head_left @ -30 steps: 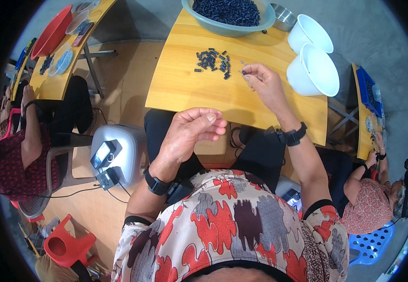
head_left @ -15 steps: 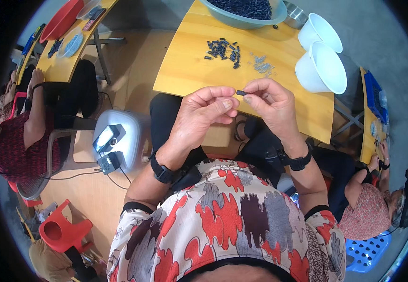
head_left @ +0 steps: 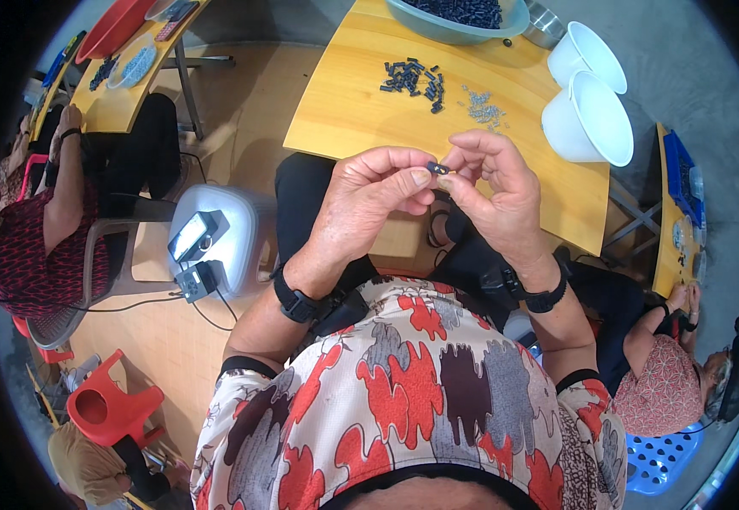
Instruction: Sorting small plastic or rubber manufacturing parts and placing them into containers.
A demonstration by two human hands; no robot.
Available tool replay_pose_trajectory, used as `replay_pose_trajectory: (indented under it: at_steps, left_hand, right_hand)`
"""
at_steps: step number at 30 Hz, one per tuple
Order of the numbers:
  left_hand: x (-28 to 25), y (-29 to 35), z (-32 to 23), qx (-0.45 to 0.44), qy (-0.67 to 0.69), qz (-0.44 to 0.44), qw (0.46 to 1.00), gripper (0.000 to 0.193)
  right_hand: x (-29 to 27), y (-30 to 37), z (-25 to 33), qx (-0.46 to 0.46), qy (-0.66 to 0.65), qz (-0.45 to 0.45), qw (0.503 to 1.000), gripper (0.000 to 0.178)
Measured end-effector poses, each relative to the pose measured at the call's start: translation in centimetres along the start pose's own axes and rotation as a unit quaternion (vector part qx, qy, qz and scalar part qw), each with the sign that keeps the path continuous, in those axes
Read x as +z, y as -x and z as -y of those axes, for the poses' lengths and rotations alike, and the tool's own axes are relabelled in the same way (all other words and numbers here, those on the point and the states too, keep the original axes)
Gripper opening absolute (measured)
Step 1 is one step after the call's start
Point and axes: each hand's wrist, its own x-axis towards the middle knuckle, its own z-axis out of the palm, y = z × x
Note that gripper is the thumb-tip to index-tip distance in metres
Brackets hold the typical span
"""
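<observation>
A small black cylindrical part (head_left: 437,168) is held in front of me, just off the near edge of the yellow table (head_left: 327,115). My left hand (head_left: 369,191) pinches its left end between thumb and forefinger. At its right end are the thumb and forefinger of my right hand (head_left: 497,189), also closed about it. A tiny light spot shows on the part, too small to make out. Beyond my hands lies a loose pile of similar black parts (head_left: 412,78). Right of that pile is a scatter of tiny grey metal pieces (head_left: 483,110).
A greenish basin (head_left: 463,34) of black parts stands at the far edge beside a metal bowl (head_left: 545,24). Two white buckets (head_left: 591,115) tilt at the right. People work at side tables. A lidded plastic box (head_left: 242,225) with corded devices stands left.
My left fingers have closed on the black part, which earlier stuck out from my right fingers. My hands have come together. The table has shifted slightly right and upward in view.
</observation>
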Motion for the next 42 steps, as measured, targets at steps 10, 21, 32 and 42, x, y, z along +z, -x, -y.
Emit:
replay_pose_trajectory:
  at_steps: [10, 21, 32, 42]
  left_hand:
    - [-0.6, 0.1, 0.4, 0.057, -0.144, 0.010, 0.988, 0.018]
    - [-2.3, -0.7, 0.2, -0.068, -0.088, 0.046, 0.993, 0.019]
    - [-3.2, -0.9, 0.7, -0.095, -0.051, 0.048, 0.993, 0.010]
    - [-3.0, -1.0, 0.3, -0.071, -0.036, 0.039, 0.996, 0.010]
  right_hand:
    - [-0.2, -0.1, 0.6, -0.012, 0.160, 0.043, 0.986, 0.037]
    - [-0.3, -0.9, 0.3, -0.064, 0.186, 0.088, 0.976, 0.032]
    - [-3.2, -3.5, -5.1, 0.131, 0.175, 0.105, 0.970, 0.015]
    - [-6.6, -3.7, -11.5, 0.081, 0.380, -0.049, 0.920, 0.010]
